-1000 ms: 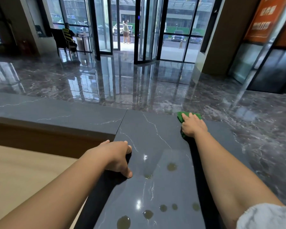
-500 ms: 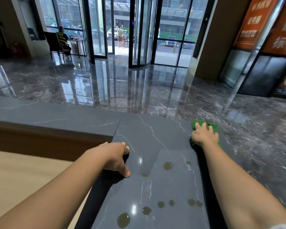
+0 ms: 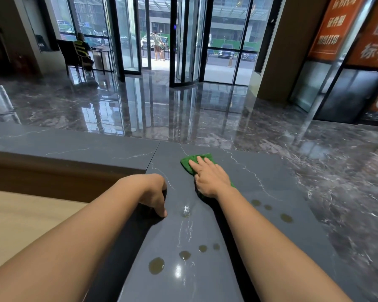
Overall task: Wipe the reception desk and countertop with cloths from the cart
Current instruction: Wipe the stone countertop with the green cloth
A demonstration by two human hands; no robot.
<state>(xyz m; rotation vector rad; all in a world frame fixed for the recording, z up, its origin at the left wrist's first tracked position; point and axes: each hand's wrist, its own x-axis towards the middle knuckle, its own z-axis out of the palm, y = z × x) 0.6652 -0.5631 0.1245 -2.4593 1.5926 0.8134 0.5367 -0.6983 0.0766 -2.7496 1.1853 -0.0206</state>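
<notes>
A dark grey stone countertop (image 3: 260, 247) with thin white veins runs away from me and turns left at a corner. A green cloth (image 3: 191, 162) lies flat on it near the far edge. My right hand (image 3: 210, 178) presses on the cloth with fingers laid out flat, covering most of it. My left hand (image 3: 152, 192) rests on the counter's near left edge, fingers bent over the rim and thumb on top, holding nothing. Several brownish wet spots (image 3: 156, 265) sit on the counter close to me, and a few more spots (image 3: 285, 217) lie to the right.
Below the counter on the left lies a lower light wooden desk surface (image 3: 24, 223). Beyond the counter spreads a glossy dark marble lobby floor (image 3: 183, 110) up to a glass revolving door (image 3: 183, 40). A person sits on a chair (image 3: 81, 53) at the far left.
My right hand has slid the green cloth leftward along the far part of the counter, after first sweeping it right. My left hand stays on the edge.
</notes>
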